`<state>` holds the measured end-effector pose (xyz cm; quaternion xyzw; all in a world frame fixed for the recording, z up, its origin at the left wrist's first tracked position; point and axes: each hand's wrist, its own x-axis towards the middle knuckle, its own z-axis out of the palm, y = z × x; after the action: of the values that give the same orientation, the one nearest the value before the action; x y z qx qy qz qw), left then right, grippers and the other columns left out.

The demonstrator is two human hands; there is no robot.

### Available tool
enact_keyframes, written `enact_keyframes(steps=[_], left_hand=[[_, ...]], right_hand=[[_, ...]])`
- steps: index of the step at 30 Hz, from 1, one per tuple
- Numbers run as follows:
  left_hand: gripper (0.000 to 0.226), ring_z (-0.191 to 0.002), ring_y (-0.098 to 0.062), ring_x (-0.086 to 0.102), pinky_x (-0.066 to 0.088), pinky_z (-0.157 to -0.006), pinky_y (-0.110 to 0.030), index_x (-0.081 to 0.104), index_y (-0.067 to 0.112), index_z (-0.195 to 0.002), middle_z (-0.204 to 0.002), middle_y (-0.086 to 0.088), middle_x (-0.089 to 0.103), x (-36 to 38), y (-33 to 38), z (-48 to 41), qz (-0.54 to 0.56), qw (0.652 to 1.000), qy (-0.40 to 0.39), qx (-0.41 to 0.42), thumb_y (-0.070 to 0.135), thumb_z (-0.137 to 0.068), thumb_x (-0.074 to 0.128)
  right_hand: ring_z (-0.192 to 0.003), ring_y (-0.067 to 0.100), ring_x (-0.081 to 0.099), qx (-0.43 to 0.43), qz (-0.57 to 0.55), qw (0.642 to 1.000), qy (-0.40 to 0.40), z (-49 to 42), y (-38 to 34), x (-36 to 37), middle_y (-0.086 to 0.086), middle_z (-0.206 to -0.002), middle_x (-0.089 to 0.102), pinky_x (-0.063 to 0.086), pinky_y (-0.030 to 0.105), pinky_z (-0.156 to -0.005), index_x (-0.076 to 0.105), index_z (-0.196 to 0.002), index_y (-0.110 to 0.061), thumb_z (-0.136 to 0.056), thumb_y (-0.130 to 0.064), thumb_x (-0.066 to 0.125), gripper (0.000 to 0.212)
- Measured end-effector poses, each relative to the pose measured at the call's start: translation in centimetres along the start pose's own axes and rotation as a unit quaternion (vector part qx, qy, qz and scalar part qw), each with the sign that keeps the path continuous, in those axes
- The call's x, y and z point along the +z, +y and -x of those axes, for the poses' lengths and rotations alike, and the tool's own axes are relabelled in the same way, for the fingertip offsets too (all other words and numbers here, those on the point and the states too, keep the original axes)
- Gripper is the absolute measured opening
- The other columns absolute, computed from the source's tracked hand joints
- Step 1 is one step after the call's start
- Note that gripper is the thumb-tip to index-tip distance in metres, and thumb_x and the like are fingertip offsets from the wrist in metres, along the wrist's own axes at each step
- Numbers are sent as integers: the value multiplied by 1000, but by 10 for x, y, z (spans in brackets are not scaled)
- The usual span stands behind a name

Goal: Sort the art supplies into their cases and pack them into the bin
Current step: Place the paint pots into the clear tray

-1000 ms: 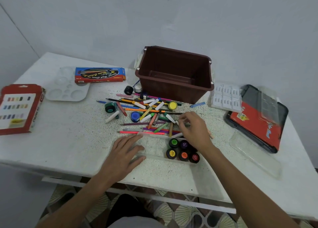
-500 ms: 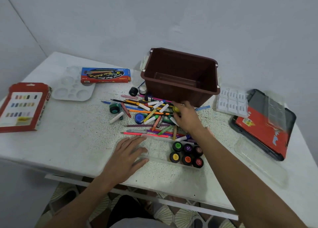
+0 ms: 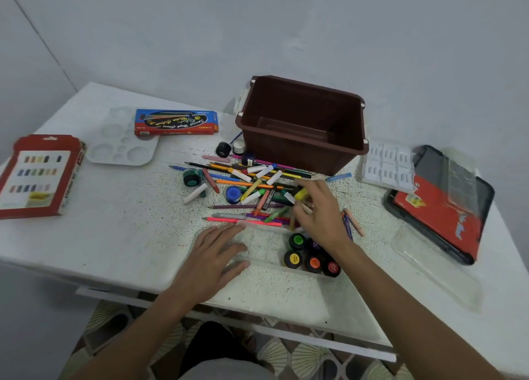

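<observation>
Right hand (image 3: 320, 213): fingers curled, pinching a yellow-lidded pot (image 3: 301, 193) at the fingertips, above the heap; motion-blurred.
Left hand (image 3: 211, 253): flat, fingers spread, pressing on the near-left end of the clear tray (image 3: 263, 246).
Tray pots (image 3: 293, 258): five show beside and under the right wrist: green, purple, yellow, orange, red. The wrist hides part of the back row.
Loose pots (image 3: 233, 194): five beyond the left hand: black, white, dark blue, green, blue.
Heap (image 3: 252, 179): pencils, crayons and markers, too tangled to count, between the hands and the bin.
Bin (image 3: 303, 127): one, brown, open-topped, just beyond the right fingertips.
Writing: blue box (image 3: 176, 121), well beyond the left hand, has upside-down script, "Special High Class" legible. Red box (image 3: 37, 176), far left of that hand, shows three swatch rows; its side lettering is unreadable.
Right of the right hand: one white moulded insert (image 3: 388, 164), one red-and-black case (image 3: 440, 205), one clear lid (image 3: 435, 268).
</observation>
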<state>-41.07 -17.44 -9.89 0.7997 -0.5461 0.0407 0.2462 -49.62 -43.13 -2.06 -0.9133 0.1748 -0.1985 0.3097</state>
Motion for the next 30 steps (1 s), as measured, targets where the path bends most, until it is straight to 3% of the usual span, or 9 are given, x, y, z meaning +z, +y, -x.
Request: enact_keyframes(steps=[5,8,11,15,18,20,30], left_hand=[[28,-137,-18,42,33,-109,-45,66,23,-109,-151,2,42,0,1,0,3,1000,-1,-2,46,-95,58],[28,-136,-18,42,33,-108,-45,66,23,-109,-151,2,42,0,1,-1,2,1000,1,0,46,-95,57],[28,-136,-18,42,33,-109,-44,66,23,-109,-151,2,42,0,1,0,4,1000,2,2,46,-95,57],[29,-137,-18,41,32,-109,-44,66,23,-110,-152,3,41,-1,1,-1,3,1000,2,-1,46,-96,56],[28,-137,-18,41,32,-109,-44,66,23,-110,-152,3,41,0,1,0,0,1000,-2,1,46,-95,58],[28,-137,-18,41,32,-109,-44,66,23,-110,-151,2,42,1,1,0,0,1000,-1,1,45,-95,58],[29,-136,-18,42,32,-109,-43,66,23,-110,-150,2,43,0,0,0,-3,1000,2,2,46,-96,56]], right_hand=[[-86,17,59,-27,-24,998,-48,34,-20,0,-2,-97,61,52,37,-71,53,-104,-19,-88,-27,71,25],[-86,18,57,-58,42,995,-68,47,-25,3,-1,-97,63,48,30,-68,55,-103,-17,-87,-32,73,28],[-92,25,62,-95,87,989,-66,56,-23,7,8,-103,67,52,33,-70,59,-106,-12,-84,-29,76,32],[-102,27,57,-112,129,982,-87,61,-16,12,11,-109,66,53,42,-84,57,-105,-13,-83,-31,76,34],[-107,29,56,-92,147,979,-102,61,-13,16,12,-99,67,38,54,-107,58,-102,-12,-82,-28,76,32],[-110,32,57,-73,157,978,-113,60,-13,17,11,-98,66,31,56,-112,57,-102,-13,-83,-29,74,30],[-117,33,52,-57,163,978,-120,63,-16,23,7,-111,67,42,50,-101,56,-107,-13,-85,-28,66,29]])
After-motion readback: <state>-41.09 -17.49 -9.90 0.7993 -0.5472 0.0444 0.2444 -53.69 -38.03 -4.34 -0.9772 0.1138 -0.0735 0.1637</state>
